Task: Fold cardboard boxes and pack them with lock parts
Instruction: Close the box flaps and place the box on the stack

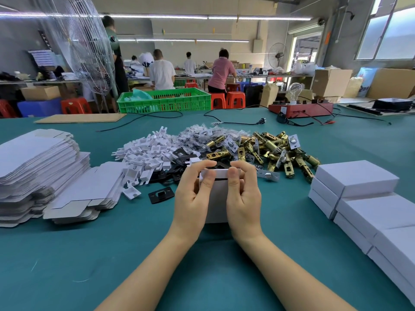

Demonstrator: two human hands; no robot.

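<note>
While one box point(216, 198) sat mid-desk point(89, 254), held by left hand point(193, 198) and right hand point(243, 198), fingers curled round, thumbs pressing its flap. Done boxes point(359, 194) piled right. Still lots left: flat boxes point(38, 167), lock parts point(269, 149).

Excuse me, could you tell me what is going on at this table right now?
A person is closing a small white box on the green table. The left hand and right hand grip its sides, thumbs pressing the top flap down. Behind it lie white plastic inserts, black plates and brass latches. Flat box blanks are stacked at the left, finished boxes at the right.
</note>
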